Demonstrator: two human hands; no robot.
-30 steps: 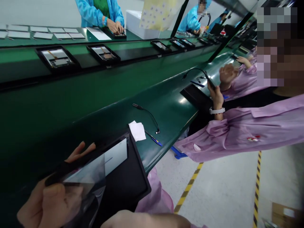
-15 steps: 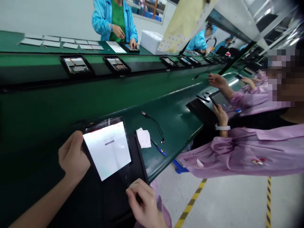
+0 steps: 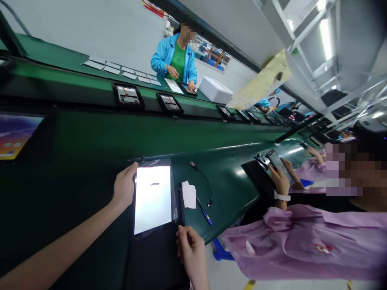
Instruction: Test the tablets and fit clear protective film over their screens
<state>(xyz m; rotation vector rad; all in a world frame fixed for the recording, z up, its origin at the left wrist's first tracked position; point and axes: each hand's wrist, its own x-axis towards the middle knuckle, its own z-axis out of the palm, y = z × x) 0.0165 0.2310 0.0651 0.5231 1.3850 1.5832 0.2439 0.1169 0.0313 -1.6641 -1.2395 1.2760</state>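
A tablet [image 3: 152, 205] with a bright, mostly white screen is tilted up over a black mat [image 3: 154, 262]. My left hand [image 3: 124, 186] grips its upper left edge, thumb on the rim. Near the tablet's lower right corner, beside the mat's right edge, is my right hand [image 3: 192, 246]. Its fingers are curled with the thumb pressed against them; whatever they may hold is hidden. To the right of the tablet lie a white cloth [image 3: 189, 195], a blue pen [image 3: 207, 215] partly under it, and a short black adapter cable [image 3: 205, 179].
A second lit tablet [image 3: 18, 135] is at the left edge. Opened devices in black trays [image 3: 128, 96] line the belt ahead. A co-worker in pink [image 3: 290, 241] handles a device close on my right; another in blue [image 3: 173, 60] works across the belt beside a white box [image 3: 215, 89].
My view has swung up and left, bringing the second tablet into sight. The held tablet stands straighter, and its on-screen text has changed. My right hand has moved nearer its lower right corner.
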